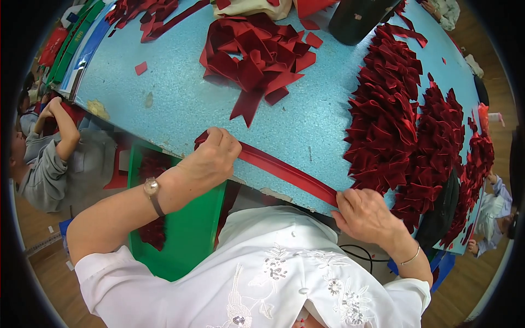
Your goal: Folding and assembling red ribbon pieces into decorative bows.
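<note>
A long red ribbon (284, 167) stretches taut and slanting along the near edge of the blue table. My left hand (216, 153) is closed on its far left end, and a short dark piece of it sticks out beyond the fingers. At the right end my right hand (363, 213) pinches the ribbon at the table's edge; the fingertips there are partly hidden. Just beyond the ribbon lies a loose heap of dark red ribbon strips (254, 52). Close to my right hand begins a long pile of folded dark red ribbon pieces (383, 115).
The blue table (180, 104) has a chipped front edge. Below it at left is a green bin (188, 240) with dark red pieces. A black cylinder (358, 22) stands at the back. More folded pieces (435, 147) lie farther right. Another person (46, 158) sits at left, others at right.
</note>
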### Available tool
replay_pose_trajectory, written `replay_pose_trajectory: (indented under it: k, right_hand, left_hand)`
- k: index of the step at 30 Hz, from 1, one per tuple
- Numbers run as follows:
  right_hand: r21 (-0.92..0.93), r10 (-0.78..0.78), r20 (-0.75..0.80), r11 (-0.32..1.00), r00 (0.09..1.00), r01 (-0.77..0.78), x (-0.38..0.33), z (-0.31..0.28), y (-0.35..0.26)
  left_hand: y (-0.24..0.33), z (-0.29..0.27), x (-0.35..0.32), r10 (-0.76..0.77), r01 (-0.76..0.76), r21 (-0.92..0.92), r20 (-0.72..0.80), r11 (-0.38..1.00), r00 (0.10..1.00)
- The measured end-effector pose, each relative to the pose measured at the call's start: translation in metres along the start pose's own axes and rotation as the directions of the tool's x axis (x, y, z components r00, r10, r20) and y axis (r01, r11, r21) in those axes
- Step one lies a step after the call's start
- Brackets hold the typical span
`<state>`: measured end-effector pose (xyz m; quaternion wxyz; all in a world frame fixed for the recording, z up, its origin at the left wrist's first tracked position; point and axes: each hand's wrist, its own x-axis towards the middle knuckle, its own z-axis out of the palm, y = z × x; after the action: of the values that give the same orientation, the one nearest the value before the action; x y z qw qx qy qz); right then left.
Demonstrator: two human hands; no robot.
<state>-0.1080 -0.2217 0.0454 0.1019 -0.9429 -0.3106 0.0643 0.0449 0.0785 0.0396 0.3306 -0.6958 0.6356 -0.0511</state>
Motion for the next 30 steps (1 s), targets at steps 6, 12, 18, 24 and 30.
replay_pose_trajectory:
  k: [6,12,18,24,30]
  right_hand:
    - [0.337,-0.052,-0.004,0.940,0.999,0.050,0.040,-0.011,0.033]
    - [0.956,0.284,-0.101,0.294,0.954,0.014,0.102,0.002,0.022]
    - [0.836,0.263,0.034,-0.536,0.964,0.116,0.144,0.047,0.010]
    - [0.843,0.230,0.071,-0.534,0.970,0.065,0.142,0.051,0.003]
    - [0.973,0.234,-0.033,-0.215,0.972,0.085,0.138,0.053,-0.006]
  left_hand:
    - [0.000,0.000,-0.002,-0.012,0.012,-0.003,-0.005,1.000,1.000]
    - [-0.001,-0.003,-0.002,0.028,-0.028,0.008,0.029,1.000,0.999]
    - [0.001,0.001,-0.003,-0.012,0.012,0.001,-0.024,1.000,1.000]
    - [0.000,0.002,-0.002,-0.019,0.019,-0.013,-0.042,1.000,0.999]
    - [0.001,0.002,0.000,-0.027,0.026,-0.009,-0.041,1.000,0.999]
